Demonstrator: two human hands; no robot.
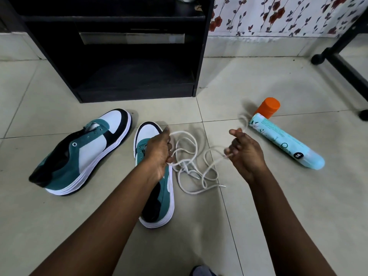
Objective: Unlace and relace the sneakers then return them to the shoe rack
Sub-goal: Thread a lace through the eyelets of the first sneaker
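Two teal, white and black sneakers lie on the tiled floor with no laces in their eyelets. The left sneaker (83,154) rests tilted on its side. The right sneaker (157,196) stands upright, partly under my left arm. My left hand (159,154) hovers over its eyelets, closed on a strand of white shoelace (191,154). To the right, my right hand (243,152) pinches another stretch of lace, whose end blurs above its thumb. The loose laces lie tangled on the floor between my hands.
A black shoe rack (127,56) with an open bottom shelf stands just beyond the sneakers. A light-blue spray can (286,140) with an orange cap lies on the floor to the right. A black furniture leg (338,56) is at far right.
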